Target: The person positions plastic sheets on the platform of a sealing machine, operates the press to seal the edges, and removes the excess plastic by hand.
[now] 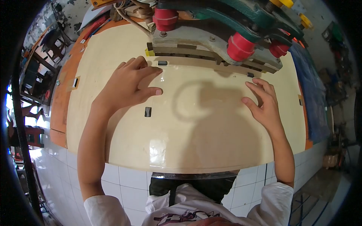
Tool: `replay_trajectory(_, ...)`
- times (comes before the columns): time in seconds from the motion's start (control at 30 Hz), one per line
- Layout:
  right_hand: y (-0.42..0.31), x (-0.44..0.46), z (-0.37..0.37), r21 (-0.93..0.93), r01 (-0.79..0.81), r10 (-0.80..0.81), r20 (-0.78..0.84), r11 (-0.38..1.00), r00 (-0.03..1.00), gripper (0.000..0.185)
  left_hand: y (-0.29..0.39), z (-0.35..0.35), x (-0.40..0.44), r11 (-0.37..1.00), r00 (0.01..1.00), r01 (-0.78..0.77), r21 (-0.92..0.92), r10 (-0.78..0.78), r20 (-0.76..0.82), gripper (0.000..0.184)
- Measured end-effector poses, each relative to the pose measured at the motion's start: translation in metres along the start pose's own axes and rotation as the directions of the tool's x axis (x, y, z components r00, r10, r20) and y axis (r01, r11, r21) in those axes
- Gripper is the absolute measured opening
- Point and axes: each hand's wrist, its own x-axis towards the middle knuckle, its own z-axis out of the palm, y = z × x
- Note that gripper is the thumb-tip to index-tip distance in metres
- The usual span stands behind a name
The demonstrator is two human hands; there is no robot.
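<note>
My left hand (pixel 132 81) is over the left part of the cream table sheet (pixel 132 139), thumb and index finger apart, holding nothing. Just beyond its index fingertip lies a small black block (pixel 162 63). A second black block (pixel 148 112) sits below that hand, nearer to me. On the right, my right hand (pixel 264 100) hovers or rests with its fingers apart and nothing between them; whether it touches the sheet I cannot tell. Close past its fingertips is another small black block (pixel 250 75), by the edge of the machine's metal base (pixel 200 39).
A heavy dark green machine arm (pixel 226 19) with red rubber-like mounts (pixel 240 46) stands over the far side. Blue plastic sheeting (pixel 311 90) hangs at the right. An orange wooden edge (pixel 60 105) borders the table's left side. Cables (pixel 130 19) lie at the back left.
</note>
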Motion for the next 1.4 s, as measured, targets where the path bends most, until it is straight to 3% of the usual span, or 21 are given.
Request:
replay_trajectory(1.03,-0.002,0.001,-0.005,0.025,-0.041,0.040,0.043,0.999,0.998,0.050,-0.011,0.000,-0.001,0.998,0.999,-0.035,-0.057,0.033,-0.027,0.055)
replay_trajectory(1.23,-0.002,0.001,-0.005,0.021,-0.055,0.054,0.046,0.998,0.997,0.049,-0.002,0.001,0.001,0.996,0.999,0.033,-0.083,-0.035,-0.020,0.057)
replay_trajectory(1.33,-0.003,0.000,-0.007,0.026,-0.054,0.053,0.044,0.998,0.998,0.048,0.006,0.003,-0.002,0.999,0.998,-0.031,-0.021,0.029,-0.062,0.058)
replay_trajectory(1.4,-0.004,0.000,-0.007,0.039,-0.062,0.061,0.033,0.997,0.998,0.048,0.021,0.001,-0.004,0.994,0.995,-0.097,0.050,0.097,-0.004,0.059)
